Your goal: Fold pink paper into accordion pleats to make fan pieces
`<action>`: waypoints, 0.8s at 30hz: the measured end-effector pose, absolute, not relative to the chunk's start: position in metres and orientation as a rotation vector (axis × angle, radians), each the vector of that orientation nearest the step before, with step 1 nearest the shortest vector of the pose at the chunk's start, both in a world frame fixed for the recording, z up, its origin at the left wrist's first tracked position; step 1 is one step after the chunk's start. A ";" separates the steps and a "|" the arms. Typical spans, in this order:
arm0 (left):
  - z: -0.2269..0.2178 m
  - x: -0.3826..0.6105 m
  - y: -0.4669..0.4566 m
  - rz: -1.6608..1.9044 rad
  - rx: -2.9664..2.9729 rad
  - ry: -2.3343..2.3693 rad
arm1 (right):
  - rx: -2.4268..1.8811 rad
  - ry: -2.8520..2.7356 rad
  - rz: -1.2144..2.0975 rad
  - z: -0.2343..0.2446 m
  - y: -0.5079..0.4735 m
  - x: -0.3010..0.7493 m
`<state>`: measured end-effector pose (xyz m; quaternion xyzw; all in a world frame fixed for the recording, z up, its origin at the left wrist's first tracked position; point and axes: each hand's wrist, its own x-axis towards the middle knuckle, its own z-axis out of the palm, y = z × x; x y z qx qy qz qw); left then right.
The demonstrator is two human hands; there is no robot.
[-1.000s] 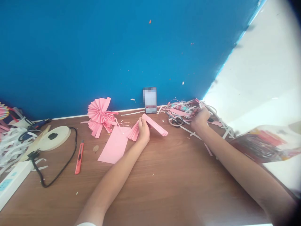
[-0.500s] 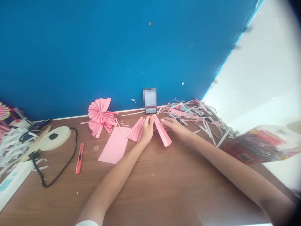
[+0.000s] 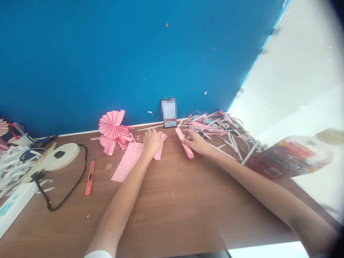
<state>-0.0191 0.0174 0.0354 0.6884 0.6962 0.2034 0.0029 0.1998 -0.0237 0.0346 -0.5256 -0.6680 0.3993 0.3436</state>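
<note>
In my right hand [image 3: 198,142] is a strip of pink pleated paper [image 3: 185,145], its folds pressed together, tilted with its lower end toward me. Thumb and fingers pinch it along its right side. My left hand [image 3: 152,141] is over a second pleated pink paper [image 3: 158,153], thumb on its right and fingers on its left, hiding much of it. A flat pink sheet [image 3: 127,163] lies beside my left wrist. Farther left, pink paper fans [image 3: 111,125] rest near the wall, one opened into a rosette.
A phone [image 3: 169,113] leans on the blue wall. Paper scraps [image 3: 231,130] are heaped at the right, near a plastic bag [image 3: 290,157]. On the left are a red utility knife [image 3: 90,177], a glue gun stand-like round white disc [image 3: 63,157], a black cable [image 3: 80,188] and a power strip [image 3: 16,206].
My left hand has let go of the pleated strip and moved left onto the other pleated paper. My right hand now holds the strip, pressed narrower, slightly apart from the left.
</note>
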 end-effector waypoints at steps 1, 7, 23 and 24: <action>0.036 -0.021 0.018 0.474 2.170 2.214 | -1.390 -1.830 0.920 0.033 -0.024 0.200; 0.045 -0.033 0.026 0.080 2.138 1.951 | -1.553 -2.192 0.410 0.019 -0.024 0.197; 0.014 0.011 0.020 1.152 1.158 1.137 | -1.588 -1.971 -0.164 0.000 -0.017 0.206; 0.010 0.016 0.017 1.189 1.172 1.106 | -1.563 -1.977 -0.165 0.000 -0.016 0.207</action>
